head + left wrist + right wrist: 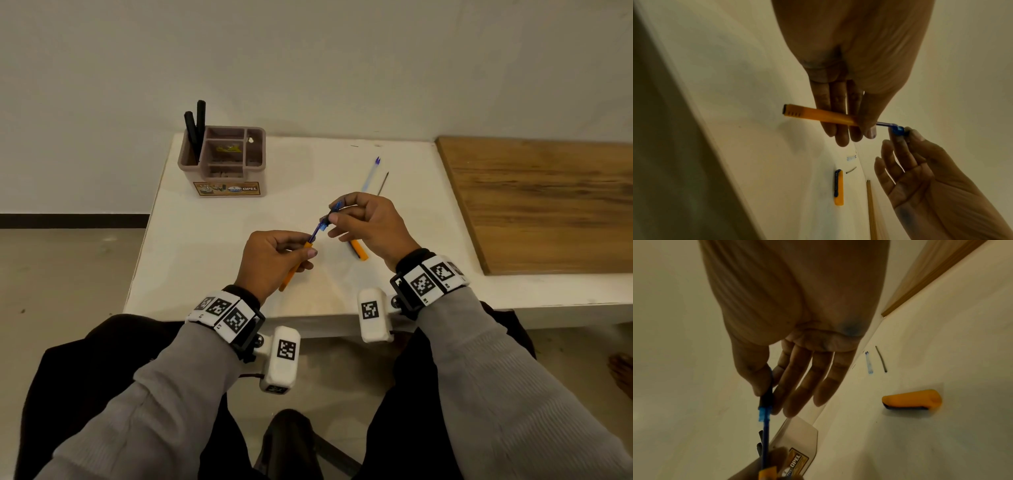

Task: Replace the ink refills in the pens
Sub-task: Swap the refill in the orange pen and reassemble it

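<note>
Organiser (pixel 222 161), a compartmented plastic box, stands at the far left corner of the white worktop (pixel 212 246) and serves as landmark. Two black markers (pixel 196 132) stand upright in its leftmost compartment; a printed label faces the person.

Nearer than the organiser, above the worktop's front half, the left hand (pixel 270 262) grips the orange pen barrel (pixel 294 265); in the left wrist view the fingers (pixel 838 113) are curled round the barrel and the thumb presses near its open end. The barrel is tilted, its closed end pointing toward the person.

A blue refill (pixel 317 233) protrudes from the barrel's open end, partly inside it. Its outer end, with the blue tip piece (pixel 898 129), is pinched between thumb and index finger of the right hand (pixel 368 224), to the right of the organiser and nearer the person. The remaining three fingers (pixel 813 378) of that hand are extended and hold nothing.

An orange cap (pixel 359 250) with a dark clip lies flat on the worktop just beyond the right hand, partly hidden by it in the head view.

Farther right of the organiser, toward the back edge, a clear, near-empty refill (pixel 371 174) and a thin dark refill (pixel 383 183) lie side by side, close but apart. A wooden board (pixel 548 205) covers the surface at far right.
</note>
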### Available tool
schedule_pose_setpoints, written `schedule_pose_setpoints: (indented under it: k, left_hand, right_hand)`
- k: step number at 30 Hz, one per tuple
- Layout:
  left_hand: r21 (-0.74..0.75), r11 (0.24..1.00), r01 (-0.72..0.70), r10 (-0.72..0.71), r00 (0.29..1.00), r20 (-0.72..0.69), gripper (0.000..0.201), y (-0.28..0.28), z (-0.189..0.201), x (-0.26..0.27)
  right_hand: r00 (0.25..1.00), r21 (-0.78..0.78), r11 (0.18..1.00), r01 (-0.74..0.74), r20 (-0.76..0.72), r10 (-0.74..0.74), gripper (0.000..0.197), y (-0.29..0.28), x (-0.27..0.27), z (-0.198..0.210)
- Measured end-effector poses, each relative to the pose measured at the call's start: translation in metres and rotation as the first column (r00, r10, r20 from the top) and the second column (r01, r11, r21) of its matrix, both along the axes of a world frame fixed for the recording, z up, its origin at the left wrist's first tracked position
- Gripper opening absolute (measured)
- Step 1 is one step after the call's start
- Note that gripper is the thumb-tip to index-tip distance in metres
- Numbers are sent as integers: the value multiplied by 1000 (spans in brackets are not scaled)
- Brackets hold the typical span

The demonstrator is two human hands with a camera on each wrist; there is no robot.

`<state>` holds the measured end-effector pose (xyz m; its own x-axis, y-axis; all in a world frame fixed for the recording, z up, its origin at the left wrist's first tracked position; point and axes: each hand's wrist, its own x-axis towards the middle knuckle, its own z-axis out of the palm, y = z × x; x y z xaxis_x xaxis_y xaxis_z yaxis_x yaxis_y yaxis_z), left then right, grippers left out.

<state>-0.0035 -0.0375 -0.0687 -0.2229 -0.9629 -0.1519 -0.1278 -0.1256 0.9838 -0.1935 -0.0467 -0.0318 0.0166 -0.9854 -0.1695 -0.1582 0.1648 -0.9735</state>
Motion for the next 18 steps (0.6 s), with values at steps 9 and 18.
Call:
schedule_pose_setpoints:
  k: [9,18]
  left_hand:
    - [7,1000,6,-6,1000,3,21,-1,0,0]
    - [0,1000,6,-6,1000,14,22,-2,1,0]
  right_hand:
    - [995,-29,997,67,71,-65,13,-2,4,2]
    - [996,-9,998,68,61,-67,11,-1,2,-2]
